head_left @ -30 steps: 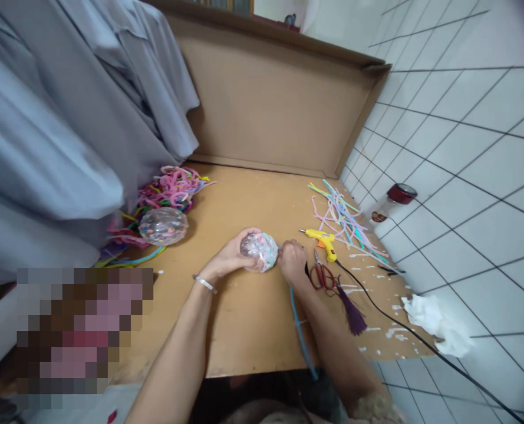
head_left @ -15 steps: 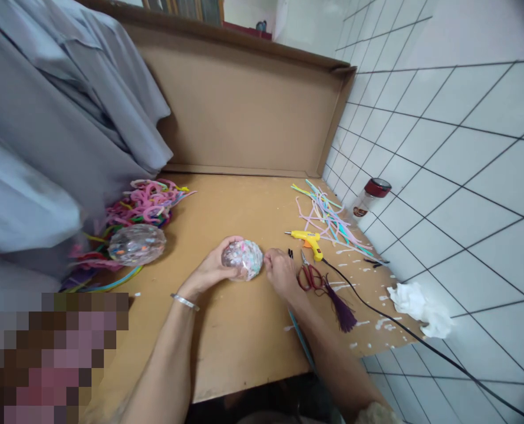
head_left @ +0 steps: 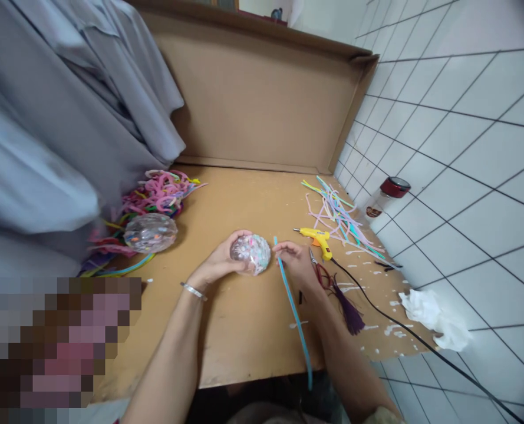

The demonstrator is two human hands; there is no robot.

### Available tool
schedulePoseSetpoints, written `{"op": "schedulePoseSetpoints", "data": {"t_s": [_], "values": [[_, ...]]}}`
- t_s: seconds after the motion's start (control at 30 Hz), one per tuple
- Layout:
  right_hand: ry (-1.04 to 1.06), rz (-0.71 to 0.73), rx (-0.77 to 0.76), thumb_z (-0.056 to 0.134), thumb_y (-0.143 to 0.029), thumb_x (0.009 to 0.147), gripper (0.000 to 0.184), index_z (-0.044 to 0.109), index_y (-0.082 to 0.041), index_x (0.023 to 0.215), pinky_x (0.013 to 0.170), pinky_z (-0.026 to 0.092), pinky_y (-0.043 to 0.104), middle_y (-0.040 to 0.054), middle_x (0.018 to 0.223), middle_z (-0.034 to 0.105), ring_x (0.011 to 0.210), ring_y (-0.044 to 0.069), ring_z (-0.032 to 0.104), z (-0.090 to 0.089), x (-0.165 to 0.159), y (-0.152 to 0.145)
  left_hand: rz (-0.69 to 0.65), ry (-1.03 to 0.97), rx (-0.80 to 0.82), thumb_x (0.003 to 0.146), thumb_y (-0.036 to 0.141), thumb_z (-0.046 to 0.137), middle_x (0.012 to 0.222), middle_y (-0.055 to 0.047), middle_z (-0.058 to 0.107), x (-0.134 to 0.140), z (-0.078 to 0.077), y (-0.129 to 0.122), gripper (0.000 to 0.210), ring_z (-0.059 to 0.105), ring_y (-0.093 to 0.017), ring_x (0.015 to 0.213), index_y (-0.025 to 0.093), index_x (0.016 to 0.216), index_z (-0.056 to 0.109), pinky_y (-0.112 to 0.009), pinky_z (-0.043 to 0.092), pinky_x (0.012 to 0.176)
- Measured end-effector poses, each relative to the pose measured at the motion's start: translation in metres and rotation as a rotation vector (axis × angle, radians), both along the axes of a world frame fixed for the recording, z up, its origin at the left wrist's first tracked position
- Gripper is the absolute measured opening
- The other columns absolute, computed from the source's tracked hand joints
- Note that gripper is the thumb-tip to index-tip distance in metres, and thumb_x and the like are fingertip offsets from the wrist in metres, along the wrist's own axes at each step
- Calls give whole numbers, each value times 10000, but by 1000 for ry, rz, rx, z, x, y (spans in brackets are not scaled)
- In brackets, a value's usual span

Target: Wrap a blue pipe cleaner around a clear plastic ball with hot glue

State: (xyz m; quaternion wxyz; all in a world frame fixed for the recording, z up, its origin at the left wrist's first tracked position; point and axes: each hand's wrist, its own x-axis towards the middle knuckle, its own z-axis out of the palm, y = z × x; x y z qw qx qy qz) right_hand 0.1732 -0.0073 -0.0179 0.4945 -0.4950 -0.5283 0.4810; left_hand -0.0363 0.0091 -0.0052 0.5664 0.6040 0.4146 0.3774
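A clear round ball [head_left: 256,254] with white, pink and pale blue bits on its right side sits in my left hand [head_left: 223,259], whose fingers wrap round its left side. Just right of the ball, my right hand [head_left: 295,259] pinches a long blue pipe cleaner [head_left: 293,306] near its upper end. The rest of that strip hangs down toward the table's front edge. Close beyond my right hand lie red-handled scissors [head_left: 322,275], partly hidden by the hand, and a yellow glue gun [head_left: 317,237].
Pastel pipe cleaners [head_left: 339,212] lie at the back right by a red-lidded jar [head_left: 388,197]. A purple tassel [head_left: 350,309], a black cord [head_left: 376,300] and crumpled tissue [head_left: 434,318] are on the right. At left are another clear ball [head_left: 151,232], a pink pipe-cleaner heap [head_left: 164,191] and grey cloth [head_left: 89,118].
My right hand has shifted from beside the ball, its fingers less curled, and the blue pipe cleaner now shows along its length in the pinch. The whole view has tilted slightly.
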Motion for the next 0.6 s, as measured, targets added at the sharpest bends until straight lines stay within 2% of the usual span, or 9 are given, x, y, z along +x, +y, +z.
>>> {"op": "schedulePoseSetpoints", "data": {"t_s": [0.1,0.2,0.27,0.43,0.53,0.6], "values": [[246,11,-21,670,-374,683,228,623,-193,814,624,533,284,8,690,675,590,139,640,3,4,2,-16,-43,-23,507,296,806,1184,-82,598,1,-1,0,831,598,-255,1064,188,1250,449,-401,465,982],[275,18,85,789,-350,599,356,602,-212,869,704,576,337,18,785,708,667,159,679,5,6,6,-18,-112,-26,519,258,805,1167,-77,601,2,-1,0,803,590,-243,1069,185,1240,459,-375,457,977],[245,-23,148,810,-343,598,372,578,-221,861,695,577,327,8,771,703,677,155,679,4,7,8,-20,-137,-7,498,260,817,1145,-74,604,2,-2,0,803,585,-249,1065,185,1222,477,-372,454,972],[132,-230,288,719,-369,740,235,579,-209,840,615,528,261,-29,651,645,595,117,625,1,4,6,-5,-107,10,476,211,798,1142,-66,584,2,-1,2,790,561,-250,1079,181,1204,494,-386,415,1013],[-39,-326,393,660,-366,807,173,660,-204,865,657,537,281,2,745,673,686,137,647,4,2,-1,12,-94,35,475,209,798,1185,-79,568,1,-2,3,783,538,-262,1125,170,1199,500,-395,391,1046],[-173,-324,517,625,-352,843,157,706,-221,875,732,550,318,32,856,700,805,167,667,5,0,-5,22,-85,51,485,207,798,1211,-85,563,1,-3,3,774,530,-271,1150,173,1200,505,-404,381,1060]]}}
